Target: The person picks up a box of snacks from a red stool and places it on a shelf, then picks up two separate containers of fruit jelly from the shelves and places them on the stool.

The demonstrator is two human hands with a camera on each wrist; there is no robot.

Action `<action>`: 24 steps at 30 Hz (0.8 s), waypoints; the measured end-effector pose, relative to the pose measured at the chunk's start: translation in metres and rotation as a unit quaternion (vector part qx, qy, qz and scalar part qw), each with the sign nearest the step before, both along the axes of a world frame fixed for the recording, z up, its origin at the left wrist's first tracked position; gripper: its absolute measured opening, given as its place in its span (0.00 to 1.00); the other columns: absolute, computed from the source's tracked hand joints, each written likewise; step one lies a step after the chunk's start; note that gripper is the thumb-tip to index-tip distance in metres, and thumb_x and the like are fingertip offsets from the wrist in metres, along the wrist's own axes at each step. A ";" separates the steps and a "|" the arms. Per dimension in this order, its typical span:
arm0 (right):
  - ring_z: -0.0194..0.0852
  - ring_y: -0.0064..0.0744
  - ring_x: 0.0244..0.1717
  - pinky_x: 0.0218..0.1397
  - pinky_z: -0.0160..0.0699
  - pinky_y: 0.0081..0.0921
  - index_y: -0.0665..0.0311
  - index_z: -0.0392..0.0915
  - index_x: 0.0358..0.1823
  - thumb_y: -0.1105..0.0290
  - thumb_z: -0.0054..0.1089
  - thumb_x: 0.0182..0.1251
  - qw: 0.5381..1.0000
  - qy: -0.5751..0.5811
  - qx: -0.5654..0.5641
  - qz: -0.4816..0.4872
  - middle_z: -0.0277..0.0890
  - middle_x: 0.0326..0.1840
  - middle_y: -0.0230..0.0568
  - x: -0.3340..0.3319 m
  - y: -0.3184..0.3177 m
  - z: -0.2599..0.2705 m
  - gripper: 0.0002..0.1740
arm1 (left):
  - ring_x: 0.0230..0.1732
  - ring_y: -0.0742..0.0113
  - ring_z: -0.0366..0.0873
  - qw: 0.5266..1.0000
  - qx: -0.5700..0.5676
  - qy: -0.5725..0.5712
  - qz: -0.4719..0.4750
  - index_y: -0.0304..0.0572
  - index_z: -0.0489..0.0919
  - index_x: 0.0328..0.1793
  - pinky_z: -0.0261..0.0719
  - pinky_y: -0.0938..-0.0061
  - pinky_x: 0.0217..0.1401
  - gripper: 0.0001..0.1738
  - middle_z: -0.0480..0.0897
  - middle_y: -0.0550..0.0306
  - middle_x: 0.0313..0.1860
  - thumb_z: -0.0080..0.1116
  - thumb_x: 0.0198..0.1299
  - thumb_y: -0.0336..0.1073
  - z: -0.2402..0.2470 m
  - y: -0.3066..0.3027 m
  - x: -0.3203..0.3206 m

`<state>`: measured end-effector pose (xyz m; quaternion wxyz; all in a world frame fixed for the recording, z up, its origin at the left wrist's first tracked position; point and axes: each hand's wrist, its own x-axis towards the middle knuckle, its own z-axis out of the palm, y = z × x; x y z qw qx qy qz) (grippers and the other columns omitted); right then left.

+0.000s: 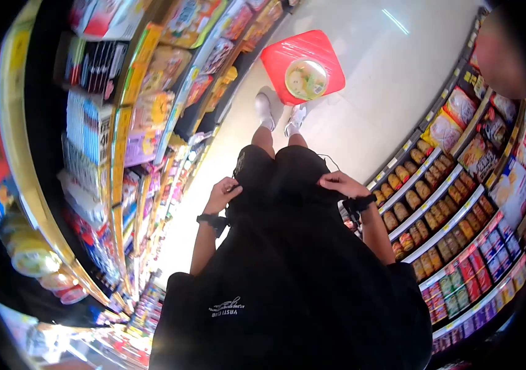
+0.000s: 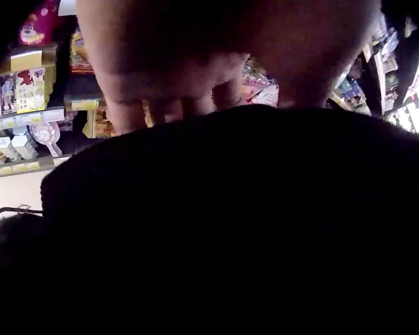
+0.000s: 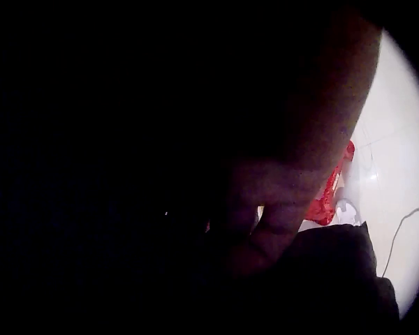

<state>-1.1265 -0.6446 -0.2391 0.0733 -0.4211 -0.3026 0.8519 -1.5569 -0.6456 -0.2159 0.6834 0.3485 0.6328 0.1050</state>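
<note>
Black shorts (image 1: 287, 171), plain matte fabric

A shop aisle runs between two tall banks of shelves: the left shelves (image 1: 121, 142) are crowded with bright packets and boxes, the right shelves (image 1: 448, 209) with rows of jars and small tins. The floor (image 1: 368, 92) is pale, glossy tile catching a streak of ceiling light (image 1: 394, 20). A red basket (image 1: 303, 46) stands on it.

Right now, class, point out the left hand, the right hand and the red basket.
left hand (image 1: 223, 192): head view, knuckles, gripping the black clothing (image 1: 287, 209).
right hand (image 1: 340, 183): head view, back of hand, gripping the same clothing.
red basket (image 1: 303, 48): head view, bare red upper part.
</note>
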 end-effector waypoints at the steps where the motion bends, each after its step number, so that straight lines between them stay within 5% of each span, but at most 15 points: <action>1: 0.70 0.13 0.42 0.50 0.68 0.17 0.71 0.80 0.44 0.58 0.57 0.74 1.000 0.016 0.008 -0.004 0.78 0.37 0.25 0.001 0.003 -0.006 0.18 | 0.38 0.81 0.73 1.000 0.008 -0.011 0.017 0.41 0.77 0.43 0.70 0.83 0.44 0.09 0.77 0.69 0.34 0.66 0.61 0.30 0.000 -0.006 -0.002; 4: 0.69 0.16 0.37 0.45 0.69 0.19 0.66 0.81 0.40 0.56 0.60 0.70 0.996 0.072 0.053 0.018 0.75 0.31 0.24 -0.004 0.011 -0.025 0.18 | 0.38 0.79 0.75 0.994 0.047 -0.017 0.098 0.41 0.78 0.44 0.72 0.83 0.43 0.09 0.78 0.67 0.34 0.66 0.61 0.31 -0.011 -0.019 -0.005; 7: 0.73 0.18 0.38 0.47 0.70 0.19 0.65 0.82 0.39 0.55 0.64 0.67 0.996 -0.064 0.036 0.044 0.78 0.33 0.26 -0.008 0.013 -0.058 0.18 | 0.38 0.77 0.76 0.987 0.060 -0.011 0.146 0.41 0.79 0.46 0.73 0.82 0.43 0.10 0.80 0.65 0.34 0.67 0.61 0.32 -0.032 -0.039 -0.005; 10: 0.73 0.15 0.40 0.46 0.71 0.18 0.65 0.83 0.40 0.58 0.63 0.69 0.992 -0.076 -0.096 -0.028 0.79 0.34 0.25 -0.022 0.017 -0.045 0.15 | 0.37 0.75 0.78 0.989 0.053 0.007 0.139 0.42 0.80 0.49 0.75 0.81 0.42 0.12 0.81 0.61 0.33 0.67 0.61 0.34 -0.057 -0.056 -0.005; 16: 0.71 0.17 0.34 0.43 0.71 0.20 0.64 0.82 0.34 0.54 0.64 0.67 0.988 -0.115 0.074 0.065 0.77 0.30 0.25 -0.065 0.012 -0.036 0.18 | 0.32 0.74 0.77 0.984 0.106 0.042 0.134 0.43 0.81 0.48 0.76 0.78 0.38 0.13 0.81 0.60 0.31 0.68 0.59 0.34 -0.074 -0.086 -0.011; 21: 0.70 0.16 0.32 0.39 0.70 0.19 0.65 0.83 0.33 0.54 0.63 0.67 0.981 -0.137 0.117 0.065 0.77 0.27 0.24 -0.095 -0.020 -0.040 0.19 | 0.33 0.74 0.78 0.955 0.158 0.076 0.238 0.43 0.82 0.50 0.76 0.77 0.37 0.14 0.82 0.59 0.30 0.69 0.59 0.36 -0.089 -0.182 -0.041; 24: 0.71 0.17 0.32 0.39 0.72 0.21 0.66 0.84 0.34 0.54 0.63 0.67 0.965 -0.180 0.163 0.101 0.78 0.28 0.26 -0.113 -0.068 -0.058 0.19 | 0.33 0.73 0.78 0.962 0.125 0.003 0.244 0.44 0.82 0.51 0.77 0.76 0.38 0.16 0.82 0.59 0.31 0.69 0.59 0.39 -0.111 -0.255 -0.052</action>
